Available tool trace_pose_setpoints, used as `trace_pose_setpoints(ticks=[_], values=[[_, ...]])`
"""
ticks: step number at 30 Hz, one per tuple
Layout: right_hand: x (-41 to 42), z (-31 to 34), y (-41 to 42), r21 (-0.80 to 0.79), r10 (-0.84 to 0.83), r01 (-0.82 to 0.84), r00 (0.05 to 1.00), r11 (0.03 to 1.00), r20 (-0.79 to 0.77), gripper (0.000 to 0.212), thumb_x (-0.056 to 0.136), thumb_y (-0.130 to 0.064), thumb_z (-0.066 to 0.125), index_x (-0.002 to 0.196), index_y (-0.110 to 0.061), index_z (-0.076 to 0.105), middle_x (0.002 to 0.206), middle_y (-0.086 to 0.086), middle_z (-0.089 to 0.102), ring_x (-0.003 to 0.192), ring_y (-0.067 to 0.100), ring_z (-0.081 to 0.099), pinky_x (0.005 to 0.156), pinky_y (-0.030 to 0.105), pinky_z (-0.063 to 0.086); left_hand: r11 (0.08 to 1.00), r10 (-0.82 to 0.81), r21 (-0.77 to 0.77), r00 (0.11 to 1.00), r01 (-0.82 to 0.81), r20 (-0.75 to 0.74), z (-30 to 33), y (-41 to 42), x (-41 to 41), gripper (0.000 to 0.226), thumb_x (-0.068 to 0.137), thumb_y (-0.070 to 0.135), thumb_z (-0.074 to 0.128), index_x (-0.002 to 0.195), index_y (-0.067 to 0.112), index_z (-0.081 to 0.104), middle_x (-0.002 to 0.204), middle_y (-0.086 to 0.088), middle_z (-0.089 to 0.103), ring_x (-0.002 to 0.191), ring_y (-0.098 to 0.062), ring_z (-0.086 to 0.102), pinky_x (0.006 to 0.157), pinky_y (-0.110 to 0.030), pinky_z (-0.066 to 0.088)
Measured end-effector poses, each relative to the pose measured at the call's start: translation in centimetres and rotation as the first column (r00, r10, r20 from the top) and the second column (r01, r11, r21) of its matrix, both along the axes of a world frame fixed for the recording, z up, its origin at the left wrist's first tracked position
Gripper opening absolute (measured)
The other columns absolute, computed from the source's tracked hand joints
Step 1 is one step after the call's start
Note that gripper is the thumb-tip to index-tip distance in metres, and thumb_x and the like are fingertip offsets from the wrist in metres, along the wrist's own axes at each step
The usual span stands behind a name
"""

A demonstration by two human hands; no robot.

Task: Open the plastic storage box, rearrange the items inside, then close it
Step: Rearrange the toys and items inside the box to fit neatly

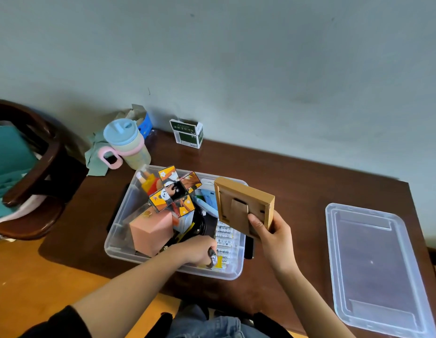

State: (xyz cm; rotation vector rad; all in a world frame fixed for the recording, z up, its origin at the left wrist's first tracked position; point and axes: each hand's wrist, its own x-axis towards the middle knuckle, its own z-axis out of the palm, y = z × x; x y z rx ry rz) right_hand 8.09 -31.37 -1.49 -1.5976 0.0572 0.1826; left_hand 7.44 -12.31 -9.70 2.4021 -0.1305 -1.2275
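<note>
clear, slightly frosted plastic forms the rectangular storage box (119,240), open on the dark brown wooden desk (297,186) near its centre, crowded with hard-edged items: a folded picture cube (174,191) in orange and black panels standing tallest at the box's 12 o'clock, a smooth pink carton (151,230) at its 8 o'clock, a row of small white tubes (224,240) along the 4 o'clock side. the left hand (197,250) is down inside the box at 6 o'clock, fingers curled around a small dark shiny object that cannot be made out. the right hand (268,230) holds a tan wooden picture frame (243,203) above the box's 3 o'clock edge, back side showing, fingers clamped on its lower corner. the matching clear lid (372,264), rounded at the corners, lies flat at 3 o'clock, well apart, with bare desk between. a pastel lidded cup (126,142) with a pink handle stands at 11 o'clock, a green-and-white carton (187,134) by the wall at 12 o'clock.
</note>
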Motion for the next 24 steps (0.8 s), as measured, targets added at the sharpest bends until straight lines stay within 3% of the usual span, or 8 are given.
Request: trace_pose_setpoints(ticks=[4, 8, 11, 14, 15, 19, 21, 24], values=[[0.0, 0.2, -0.2, 0.005, -0.004, 0.004, 1.000, 1.000, -0.001, 0.016, 0.085, -0.023, 0.065, 0.099, -0.029, 0.067, 0.094, -0.008, 0.071, 0.089, 0.008, 0.065, 0.077, 0.023, 0.055, 0.997, -0.072, 0.024, 0.995, 0.074, -0.068, 0.6, -0.1, 0.6, 0.021, 0.087, 0.020, 0.059, 0.103, 0.013, 0.048, 0.087, -0.003, 0.050, 0.072, -0.018, 0.045, 0.058, -0.028, 0.035], [0.1, 0.2, -0.2, 0.008, 0.001, -0.002, 1.000, 1.000, 0.008, 0.015, 0.084, -0.024, 0.066, 0.099, -0.028, 0.068, 0.093, -0.008, 0.072, 0.086, 0.004, 0.065, 0.075, 0.020, 0.054, 0.998, -0.060, -0.016, 0.994, 0.059, -0.087, 1.3, 0.5, 0.8, 0.037, 0.087, 0.026, 0.061, 0.117, 0.016, 0.043, 0.089, 0.002, 0.045, 0.072, -0.015, 0.041, 0.060, -0.027, 0.034], [0.2, 0.3, -0.1, 0.023, 0.008, -0.008, 1.000, 1.000, 0.000, 0.019, 0.081, -0.032, 0.065, 0.099, -0.028, 0.068, 0.093, -0.006, 0.072, 0.086, 0.005, 0.065, 0.075, 0.023, 0.055, 0.991, 0.111, -0.078, 0.993, -0.108, 0.037, 1.7, 1.5, 0.4, 0.019, 0.090, 0.021, 0.054, 0.103, 0.024, 0.041, 0.078, 0.005, 0.045, 0.060, -0.009, 0.040, 0.052, -0.025, 0.031], [0.3, 0.3, 0.0, 0.027, 0.008, -0.008, 1.000, 1.000, -0.012, 0.020, 0.079, -0.034, 0.066, 0.098, -0.028, 0.068, 0.092, -0.005, 0.072, 0.086, 0.008, 0.066, 0.077, 0.028, 0.057, 0.954, 0.297, -0.111, 0.925, -0.278, 0.239, 2.3, 2.3, -0.1, 0.019, 0.092, 0.017, 0.047, 0.107, 0.028, 0.045, 0.072, -0.001, 0.052, 0.052, -0.013, 0.043, 0.049, -0.028, 0.031], [0.3, 0.3, 0.1, 0.028, 0.010, -0.009, 1.000, 1.000, -0.013, 0.020, 0.079, -0.034, 0.065, 0.098, -0.028, 0.068, 0.092, -0.006, 0.072, 0.086, 0.008, 0.066, 0.076, 0.028, 0.057, 0.953, 0.301, -0.105, 0.888, -0.283, 0.347, 2.5, 2.5, -0.2, 0.023, 0.093, 0.015, 0.047, 0.111, 0.029, 0.047, 0.074, 0.000, 0.054, 0.054, -0.012, 0.047, 0.049, -0.027, 0.033], [0.2, 0.3, 0.4, 0.012, 0.024, -0.024, 1.000, 1.000, -0.017, 0.022, 0.080, -0.034, 0.065, 0.100, -0.027, 0.067, 0.093, -0.004, 0.071, 0.088, 0.014, 0.066, 0.076, 0.028, 0.057, 0.985, 0.135, -0.014, 0.713, -0.173, 0.688, 2.2, 1.7, -0.2, 0.029, 0.095, 0.012, 0.044, 0.120, 0.020, 0.056, 0.109, -0.001, 0.057, 0.093, -0.020, 0.058, 0.067, -0.028, 0.043], [0.1, 0.3, 0.5, 0.004, 0.035, -0.035, 0.999, 0.999, -0.020, 0.021, 0.080, -0.033, 0.065, 0.099, -0.025, 0.068, 0.093, -0.001, 0.071, 0.089, 0.020, 0.066, 0.078, 0.033, 0.057, 0.983, 0.104, 0.032, 0.687, -0.181, 0.719, 1.7, 1.0, 0.3, 0.027, 0.097, 0.015, 0.041, 0.120, 0.015, 0.056, 0.114, -0.003, 0.054, 0.099, -0.022, 0.058, 0.068, -0.028, 0.044], [0.0, 0.2, 0.5, 0.003, 0.037, -0.037, 0.999, 0.999, -0.022, 0.012, 0.083, -0.025, 0.067, 0.095, -0.026, 0.069, 0.091, 0.001, 0.071, 0.088, 0.021, 0.066, 0.079, 0.036, 0.056, 0.974, 0.024, 0.144, 0.717, -0.173, 0.696, 1.5, 0.5, 1.3, 0.025, 0.098, 0.017, 0.041, 0.120, 0.012, 0.053, 0.118, -0.004, 0.049, 0.099, -0.019, 0.058, 0.068, -0.022, 0.044]])
